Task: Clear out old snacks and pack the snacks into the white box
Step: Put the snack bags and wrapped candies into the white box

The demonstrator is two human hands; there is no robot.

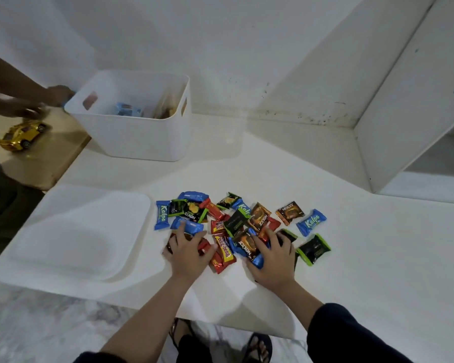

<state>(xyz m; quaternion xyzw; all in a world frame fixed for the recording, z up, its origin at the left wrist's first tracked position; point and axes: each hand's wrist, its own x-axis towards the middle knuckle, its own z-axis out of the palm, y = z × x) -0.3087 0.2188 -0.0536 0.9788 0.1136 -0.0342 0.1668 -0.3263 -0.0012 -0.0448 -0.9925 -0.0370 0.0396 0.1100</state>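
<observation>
Both hands' fingers (180,238) curled, gripping snacks (236,226)

The snack wrappers (236,226) heaped at the frame's centre look like thin glossy foil-plastic, crinkled and catching light. The table (351,258) under them is a smooth, matt white slab. The white box (131,132) in the upper left looks like smooth, faintly translucent plastic, and the white lid (74,231) at mid left has the same satin finish. The toy car (24,134) at the left edge has a shiny, metallic gold coat. The floor (37,323) along the bottom looks like polished, veined grey marble. My sleeve (351,336) at lower right is dark matt cloth.
</observation>
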